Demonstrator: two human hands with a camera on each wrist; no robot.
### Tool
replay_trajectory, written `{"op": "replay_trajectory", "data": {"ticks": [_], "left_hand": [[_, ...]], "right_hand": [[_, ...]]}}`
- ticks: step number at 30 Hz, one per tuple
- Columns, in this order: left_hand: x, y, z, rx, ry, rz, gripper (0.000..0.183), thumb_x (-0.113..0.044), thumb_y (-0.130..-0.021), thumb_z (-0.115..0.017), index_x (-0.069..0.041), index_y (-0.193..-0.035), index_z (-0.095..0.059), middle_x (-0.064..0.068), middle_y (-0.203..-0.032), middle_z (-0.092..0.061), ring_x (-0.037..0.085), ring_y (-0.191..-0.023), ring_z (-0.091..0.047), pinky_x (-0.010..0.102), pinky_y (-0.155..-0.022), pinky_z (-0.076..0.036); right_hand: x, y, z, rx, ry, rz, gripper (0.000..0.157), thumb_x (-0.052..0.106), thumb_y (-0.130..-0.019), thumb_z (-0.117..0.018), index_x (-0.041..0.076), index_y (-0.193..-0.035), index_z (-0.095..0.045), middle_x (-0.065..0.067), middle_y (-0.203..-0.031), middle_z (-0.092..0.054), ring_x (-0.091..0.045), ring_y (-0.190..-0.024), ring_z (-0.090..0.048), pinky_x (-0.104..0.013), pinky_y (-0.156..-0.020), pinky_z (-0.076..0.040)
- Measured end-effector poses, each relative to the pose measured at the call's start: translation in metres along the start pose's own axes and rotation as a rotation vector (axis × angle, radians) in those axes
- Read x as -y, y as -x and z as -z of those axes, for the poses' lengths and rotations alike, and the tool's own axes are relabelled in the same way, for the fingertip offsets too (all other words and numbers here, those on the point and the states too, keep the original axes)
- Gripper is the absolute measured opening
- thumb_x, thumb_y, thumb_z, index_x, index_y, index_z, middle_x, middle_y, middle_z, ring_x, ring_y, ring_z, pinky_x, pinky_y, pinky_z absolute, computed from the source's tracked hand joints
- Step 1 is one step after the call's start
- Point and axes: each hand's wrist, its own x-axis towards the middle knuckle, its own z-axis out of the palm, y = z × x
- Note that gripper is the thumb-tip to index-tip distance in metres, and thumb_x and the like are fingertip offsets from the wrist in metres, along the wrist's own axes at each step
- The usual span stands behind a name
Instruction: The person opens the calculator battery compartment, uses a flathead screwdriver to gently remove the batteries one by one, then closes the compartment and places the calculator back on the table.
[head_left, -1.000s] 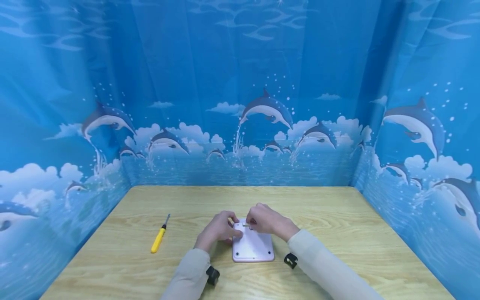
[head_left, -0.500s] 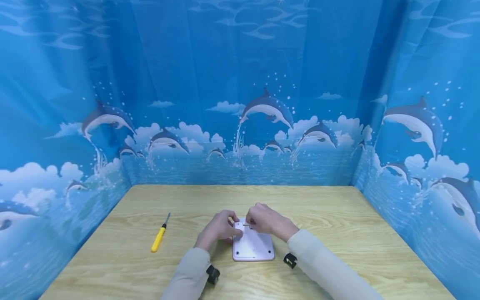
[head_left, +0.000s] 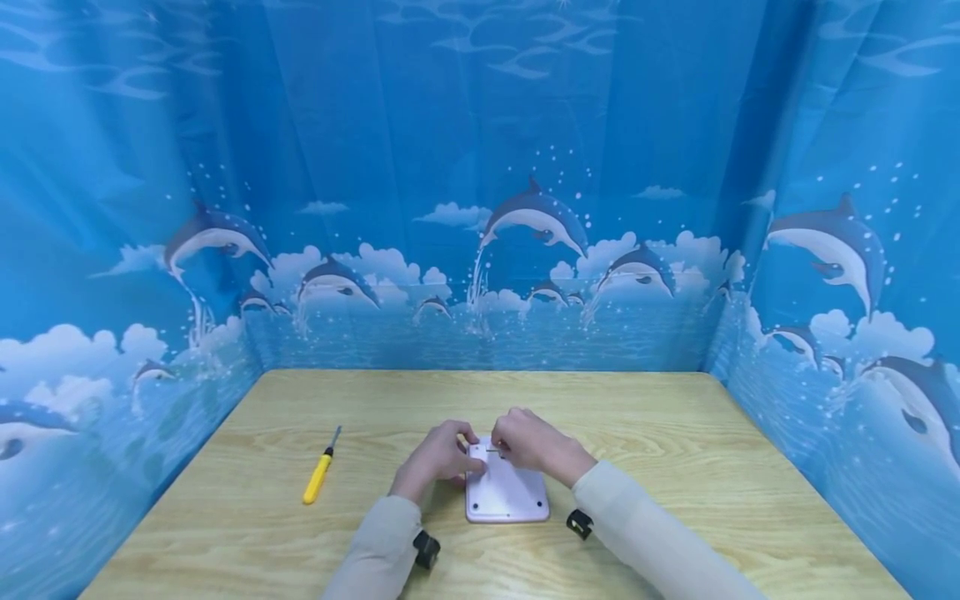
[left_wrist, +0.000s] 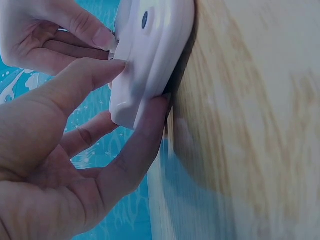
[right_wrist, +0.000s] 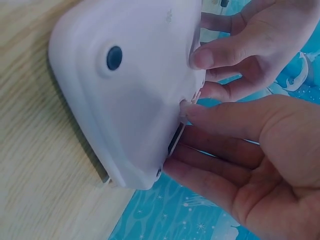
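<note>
A flat pale pink device (head_left: 507, 493) lies on the table, its underside with dark round feet facing up. Its exact kind cannot be told. My left hand (head_left: 437, 458) grips its left side, thumb on the upturned face and a finger under the edge, as the left wrist view shows (left_wrist: 75, 150). At the far edge my right hand (head_left: 534, 440) pinches the device beside a narrow dark slot (right_wrist: 176, 139). The right thumb (right_wrist: 205, 116) presses at a small notch there, while the other fingers curl behind the edge. Anything small between these fingertips is hidden.
A screwdriver (head_left: 318, 477) with a yellow handle lies left of the hands, its tip pointing away. The wood-grain table (head_left: 637, 425) reaches back to a blue curtain (head_left: 420, 150) printed with dolphins, which also hangs at both sides.
Both hands keep their places on the device. The right fingers shift only very slightly at the slot; the device and screwdriver stay where they were.
</note>
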Motion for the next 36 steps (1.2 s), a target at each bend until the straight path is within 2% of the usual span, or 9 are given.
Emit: {"op": "replay_trajectory", "data": {"ticks": [11, 18, 28, 36], "left_hand": [[0.0005, 0.0010, 0.0006, 0.004, -0.001, -0.015, 0.024, -0.009, -0.083, -0.085, -0.010, -0.098, -0.065, 0.009, -0.090, -0.062, 0.021, -0.073, -0.064, 0.030, -0.061, -0.061], [0.0001, 0.0024, 0.0009, 0.009, 0.006, -0.017, 0.025, -0.008, -0.083, -0.085, -0.009, -0.098, -0.065, 0.009, -0.090, -0.062, 0.021, -0.074, -0.063, 0.031, -0.061, -0.061], [0.0013, 0.0009, 0.0008, 0.013, 0.002, -0.010, 0.026, -0.009, -0.083, -0.085, -0.009, -0.099, -0.065, 0.010, -0.091, -0.062, 0.022, -0.074, -0.063, 0.030, -0.061, -0.060], [0.0009, 0.0002, 0.0003, 0.006, -0.002, -0.011, 0.027, -0.009, -0.083, -0.085, -0.009, -0.101, -0.065, 0.010, -0.091, -0.063, 0.022, -0.074, -0.063, 0.030, -0.061, -0.060]], "right_hand": [[0.0011, 0.0008, 0.0038, 0.000, -0.004, 0.002, 0.011, -0.002, -0.088, -0.074, 0.005, -0.095, -0.081, -0.008, -0.084, -0.079, -0.006, -0.063, -0.061, -0.012, -0.063, -0.053], [0.0016, 0.0006, 0.0029, -0.005, 0.005, -0.007, 0.016, -0.003, -0.086, -0.075, 0.004, -0.099, -0.080, -0.011, -0.094, -0.080, -0.016, -0.078, -0.075, -0.017, -0.071, -0.060], [0.0020, 0.0010, 0.0043, 0.009, -0.009, -0.022, 0.017, -0.002, -0.086, -0.076, 0.002, -0.102, -0.079, -0.013, -0.098, -0.080, -0.018, -0.082, -0.075, -0.018, -0.072, -0.061], [0.0023, 0.0013, 0.0075, 0.043, -0.011, -0.062, 0.022, 0.002, -0.086, -0.078, 0.002, -0.109, -0.078, -0.015, -0.108, -0.079, -0.021, -0.091, -0.076, -0.025, -0.080, -0.064]]}}
